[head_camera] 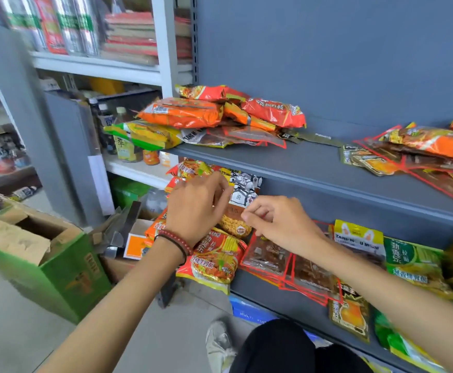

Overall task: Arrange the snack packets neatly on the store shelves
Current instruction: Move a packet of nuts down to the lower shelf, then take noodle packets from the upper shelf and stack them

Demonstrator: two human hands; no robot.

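- The left hand (195,208), a bead bracelet (174,242) on its wrist, had its fingers curled round the left edge of a black-and-white snack packet (240,205).
- The right hand (279,222), at 3 o'clock of that packet, pinched the packet's right edge between thumb and fingertips.
- The packet was held upright between both hands, above the left end of the lower shelf (287,300); its clear window showed yellow pieces.
- A red-and-yellow noodle packet (214,259) lay at 6 o'clock of the left hand, overhanging the front edge of the lower shelf.
- Red-rimmed clear packets (265,254) lay fanned and overlapping at 6 o'clock of the right hand.
- A yellow-topped packet (358,235) and a green packet (413,262) lay at 3 o'clock of the right forearm, on the same shelf.
- On the upper shelf (300,162), at 12 o'clock of the hands, orange noodle packets (182,113) were heaped loosely over flat packets.
- A green cardboard box (58,270) stood open on the floor at 9 o'clock.
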